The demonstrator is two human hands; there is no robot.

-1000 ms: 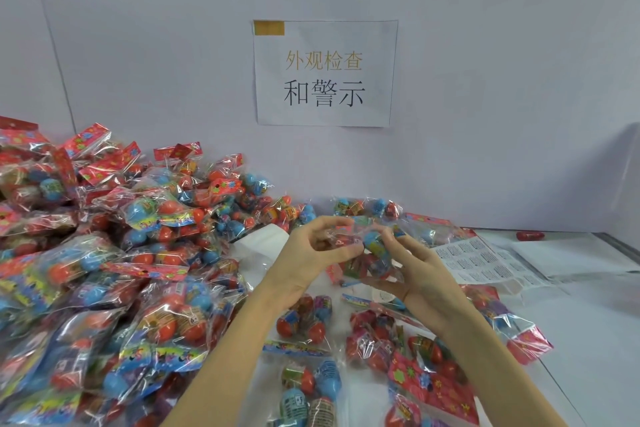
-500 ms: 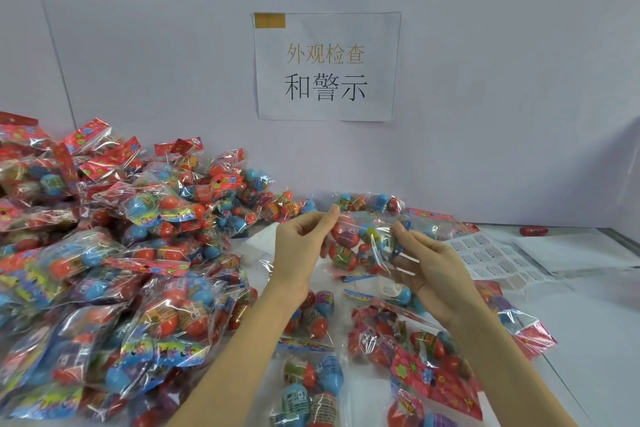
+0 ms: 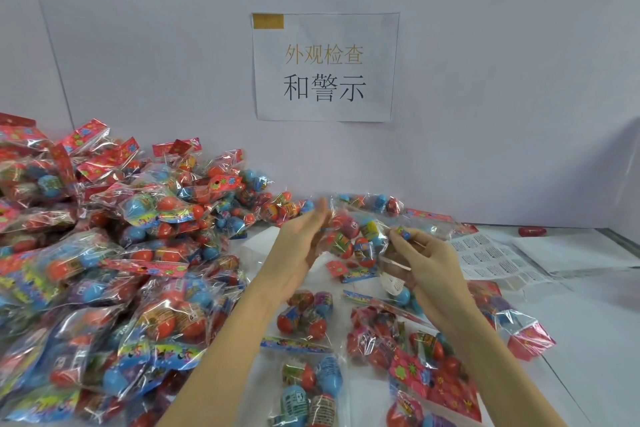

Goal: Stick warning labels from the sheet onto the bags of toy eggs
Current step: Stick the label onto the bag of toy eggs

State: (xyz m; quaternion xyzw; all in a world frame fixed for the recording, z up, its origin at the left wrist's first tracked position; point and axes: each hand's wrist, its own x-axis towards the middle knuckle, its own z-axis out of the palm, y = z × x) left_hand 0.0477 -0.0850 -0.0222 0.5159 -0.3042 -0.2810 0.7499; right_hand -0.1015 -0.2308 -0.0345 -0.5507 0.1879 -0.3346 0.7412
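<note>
Held bag of toy eggs (image 3: 356, 239), raised above white table (image 3: 588, 340), between both hands. Left hand (image 3: 298, 250): flat, fingers spread apart, against bag's left side. Right hand (image 3: 429, 260): fingers pinched together on bag's right edge. Label sheet (image 3: 491, 258): flat on table, right of hands, partly blocked by right hand. Large heap of bags (image 3: 104, 270) at left, cut off by frame edge. Loose bags (image 3: 308, 315) beneath forearms, partly hidden. Wall notice (image 3: 325, 66) behind. Small red item (image 3: 532, 231) far right, indistinct.

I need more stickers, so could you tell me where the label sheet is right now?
In the head view, the label sheet lies flat on the white table at right, just beyond the right hand, beside blank white paper.
</note>
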